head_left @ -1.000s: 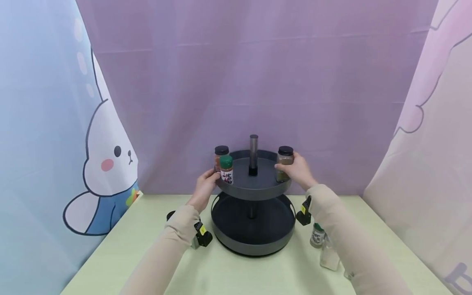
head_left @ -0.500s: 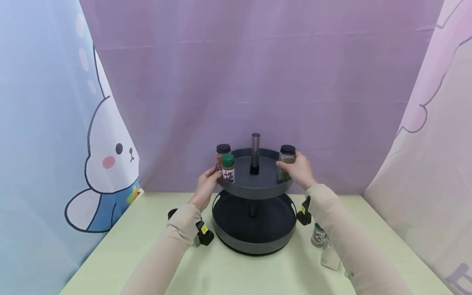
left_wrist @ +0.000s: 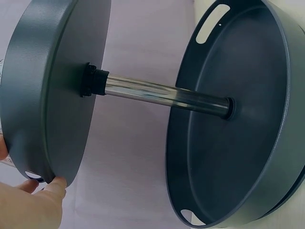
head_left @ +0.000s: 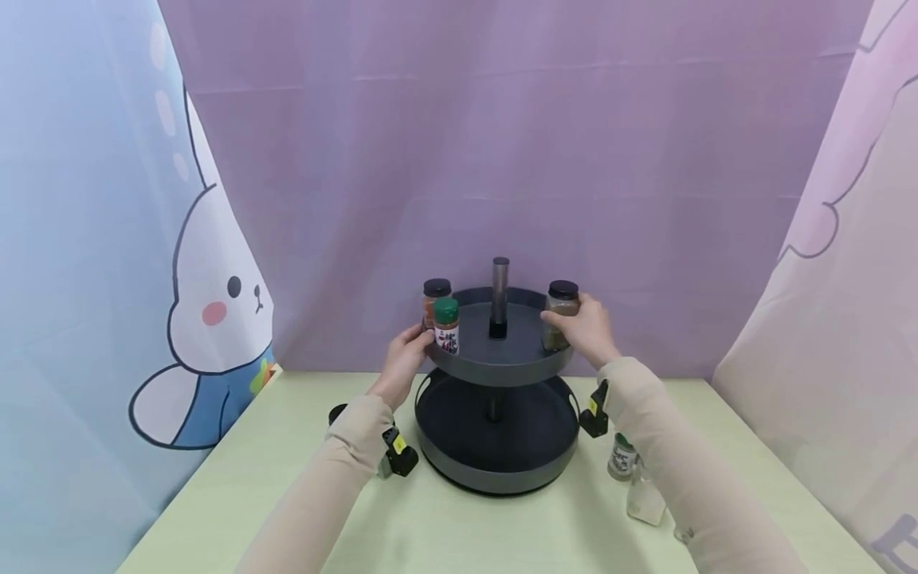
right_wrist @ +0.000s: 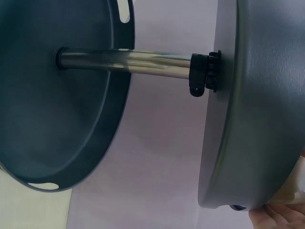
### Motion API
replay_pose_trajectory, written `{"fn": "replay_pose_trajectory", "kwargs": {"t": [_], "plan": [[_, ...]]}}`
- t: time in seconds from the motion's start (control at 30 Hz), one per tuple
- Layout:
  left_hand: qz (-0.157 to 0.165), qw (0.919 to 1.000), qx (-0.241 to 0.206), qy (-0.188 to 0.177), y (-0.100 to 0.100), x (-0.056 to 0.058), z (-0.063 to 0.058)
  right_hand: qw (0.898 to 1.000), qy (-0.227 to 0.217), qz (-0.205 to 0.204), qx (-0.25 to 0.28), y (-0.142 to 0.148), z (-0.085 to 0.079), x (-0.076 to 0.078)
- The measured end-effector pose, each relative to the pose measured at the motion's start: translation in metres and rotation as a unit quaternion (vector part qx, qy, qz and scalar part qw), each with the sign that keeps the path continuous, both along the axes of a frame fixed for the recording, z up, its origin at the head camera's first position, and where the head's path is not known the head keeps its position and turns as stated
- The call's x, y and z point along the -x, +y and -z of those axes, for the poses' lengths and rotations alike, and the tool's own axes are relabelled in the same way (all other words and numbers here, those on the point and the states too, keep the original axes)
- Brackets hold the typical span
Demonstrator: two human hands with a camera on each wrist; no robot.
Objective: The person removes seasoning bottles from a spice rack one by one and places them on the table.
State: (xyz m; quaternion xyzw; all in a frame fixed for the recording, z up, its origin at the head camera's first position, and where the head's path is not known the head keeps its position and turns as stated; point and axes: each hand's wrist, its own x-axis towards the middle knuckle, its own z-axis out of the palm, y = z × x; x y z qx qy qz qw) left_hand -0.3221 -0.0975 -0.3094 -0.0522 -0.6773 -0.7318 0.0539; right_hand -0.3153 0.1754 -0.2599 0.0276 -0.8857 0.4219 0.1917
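A two-tier dark grey turntable rack stands on the table, its upper tray (head_left: 495, 373) on a metal post (head_left: 500, 291) above the lower tray (head_left: 495, 481). My left hand (head_left: 402, 367) grips the upper tray's left rim; in the left wrist view its fingers (left_wrist: 56, 187) lie at the rim's handle slot. Just beside it on that tray are a green-capped spice bottle (head_left: 447, 328) and a black-lidded jar of orange-red spice (head_left: 432, 301). At the tray's right side my right hand (head_left: 590, 328) holds a black-lidded spice jar (head_left: 562, 317) with brownish-green contents between thumb and fingers.
Right of the rack, a small green-capped bottle (head_left: 622, 458) and a clear jar of pale contents (head_left: 645, 502) stand partly behind the right sleeve. Another black-lidded jar (head_left: 337, 412) is mostly hidden by the left sleeve. A purple cloth (head_left: 516, 159) hangs close behind.
The head view has shifted slightly, so everything sits a little further right and up. Both hands keep their places on the tray rim and the jar.
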Motion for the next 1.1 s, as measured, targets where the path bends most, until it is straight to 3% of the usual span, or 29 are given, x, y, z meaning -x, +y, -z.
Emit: {"fn": "replay_pose_trajectory", "kwargs": {"t": [0.37,0.67,1.1], "plan": [[-0.003,1.0,0.004,-0.006,-0.004,-0.001,-0.009,1.0,0.004,0.006,0.019,-0.007,-0.01,-0.003],[-0.01,0.9999,-0.005,-0.012,-0.002,0.001,-0.008,0.998,0.018,0.002,0.066,-0.007,-0.016,-0.002],[-0.009,0.9999,0.002,-0.013,0.001,-0.001,-0.004,0.997,0.03,-0.01,0.064,-0.003,-0.035,-0.017]]}}
